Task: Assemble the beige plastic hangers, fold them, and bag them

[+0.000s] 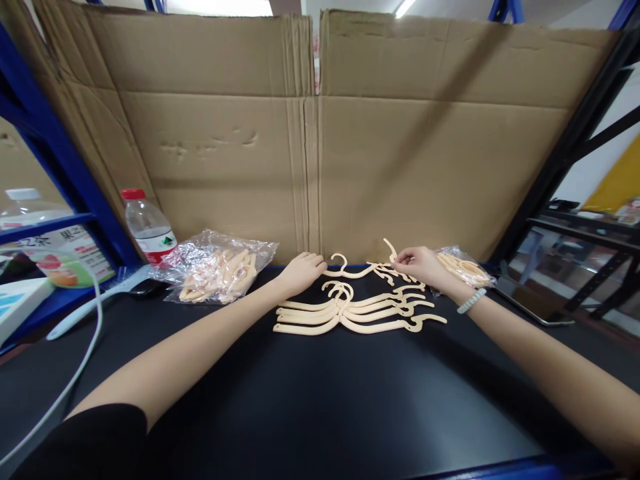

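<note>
At the back of the black table, my left hand point(303, 273) closes over the left end of a cream hanger point(353, 274) whose hook points toward the cardboard. My right hand point(419, 264) pinches a thin curved hanger arm point(390, 249), which sticks up near that hanger's right end. Several loose curved pieces point(387, 273) lie under and beside my right fingers. Nearer to me, several hangers point(305, 329) lie in an overlapping row, hooks away from me, with short curved arms at their right ends. My fingertips are partly hidden.
A clear plastic bag of cream pieces point(220, 277) lies left, a smaller bag point(463, 267) right. Behind the left bag stands a red-capped bottle point(150, 230). A white cable point(93, 340) runs down the left side. A phone-like flat device point(533, 303) lies right. Cardboard point(225, 153) walls the back.
</note>
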The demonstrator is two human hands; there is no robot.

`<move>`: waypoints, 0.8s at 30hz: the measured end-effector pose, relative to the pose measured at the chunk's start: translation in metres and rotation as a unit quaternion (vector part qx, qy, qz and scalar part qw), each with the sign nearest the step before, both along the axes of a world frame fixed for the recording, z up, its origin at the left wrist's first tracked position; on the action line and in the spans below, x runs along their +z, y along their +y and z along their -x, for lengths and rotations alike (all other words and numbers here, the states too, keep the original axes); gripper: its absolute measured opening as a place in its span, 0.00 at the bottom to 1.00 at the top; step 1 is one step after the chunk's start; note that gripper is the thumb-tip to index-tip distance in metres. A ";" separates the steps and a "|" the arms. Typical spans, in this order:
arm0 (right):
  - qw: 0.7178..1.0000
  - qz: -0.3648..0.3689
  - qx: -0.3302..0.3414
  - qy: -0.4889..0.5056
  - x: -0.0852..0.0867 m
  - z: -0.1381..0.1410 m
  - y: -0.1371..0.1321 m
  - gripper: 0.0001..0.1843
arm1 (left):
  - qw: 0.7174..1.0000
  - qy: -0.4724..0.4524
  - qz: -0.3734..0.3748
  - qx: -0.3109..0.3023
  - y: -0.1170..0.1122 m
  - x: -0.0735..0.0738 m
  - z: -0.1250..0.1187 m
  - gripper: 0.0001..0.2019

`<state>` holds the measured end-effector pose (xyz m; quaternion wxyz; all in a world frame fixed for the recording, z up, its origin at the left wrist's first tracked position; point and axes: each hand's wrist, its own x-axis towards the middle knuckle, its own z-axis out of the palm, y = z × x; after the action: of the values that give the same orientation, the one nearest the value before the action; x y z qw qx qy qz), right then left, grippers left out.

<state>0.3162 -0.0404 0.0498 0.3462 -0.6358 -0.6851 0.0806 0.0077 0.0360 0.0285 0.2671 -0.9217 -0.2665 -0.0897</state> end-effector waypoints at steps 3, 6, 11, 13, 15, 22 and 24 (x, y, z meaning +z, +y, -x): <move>0.998 -0.022 0.006 0.062 -0.007 -0.002 -0.003 0.14 | 1.000 -0.013 -0.018 0.007 -0.006 0.005 0.003 0.04; 0.992 -0.027 0.014 0.126 -0.009 -0.003 -0.005 0.15 | 0.998 -0.042 -0.037 0.020 -0.013 0.011 0.009 0.06; 0.975 -0.014 0.053 0.216 -0.008 0.002 -0.018 0.17 | 0.993 -0.105 -0.055 0.025 -0.036 0.016 0.022 0.10; 0.965 -0.004 0.081 0.248 -0.009 0.007 -0.027 0.20 | 0.990 -0.129 -0.055 0.019 -0.051 0.015 0.028 0.10; 0.956 0.009 0.103 0.274 -0.012 0.013 -0.036 0.24 | 0.987 -0.152 -0.053 0.011 -0.066 0.011 0.033 0.10; 0.865 0.113 0.145 0.467 -0.022 0.034 -0.065 0.26 | 0.979 -0.200 -0.025 -0.026 -0.116 -0.006 0.049 0.07; 0.857 0.139 0.151 0.473 -0.024 0.038 -0.072 0.23 | 0.975 -0.215 -0.010 -0.044 -0.124 -0.010 0.051 0.07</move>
<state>0.2784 -0.1128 0.0260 0.5203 -0.4515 -0.5077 0.5174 -0.0432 -0.0883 0.0183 0.2088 -0.8887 -0.2760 -0.3005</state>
